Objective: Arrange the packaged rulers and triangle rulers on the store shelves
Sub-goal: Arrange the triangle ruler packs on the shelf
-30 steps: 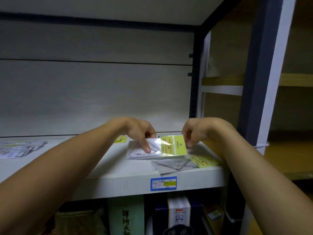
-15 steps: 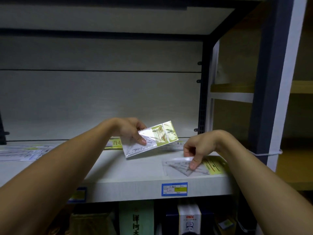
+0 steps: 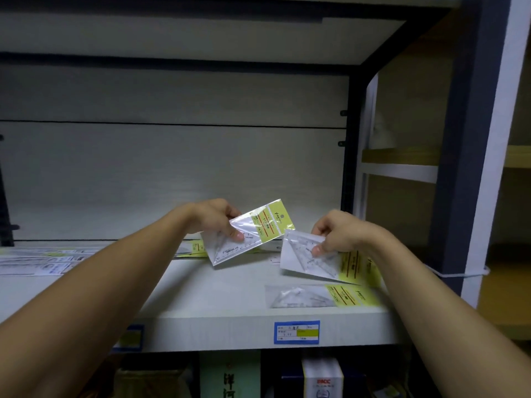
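Rulers (image 3: 31,261) in long packets are laid flat at the far left of the shelf (image 3: 224,308), near its back. Just right of them, partly hidden behind the left forearm, more packets (image 3: 192,249) with yellow-green cards are seen lying flat.

One triangle packet (image 3: 250,232) is held above the shelf by the left hand (image 3: 217,218), tilted so that its yellow-green card points up and to the right. It is pinched near its clear end, the thumb laid on its front and the other fingers curled behind it.

A second triangle packet (image 3: 321,259) is held by the right hand (image 3: 339,235), close to the first but apart from it, its card end sloping down to the right. It is pinched near its upper edge between thumb and curled fingers.

A third triangle packet (image 3: 319,295) is laid flat on the shelf below the right hand, near the front edge, card end to the right.

A blue price label (image 3: 296,332) is fixed to the shelf's front edge below that packet. Boxes (image 3: 321,377) are seen on the level beneath.
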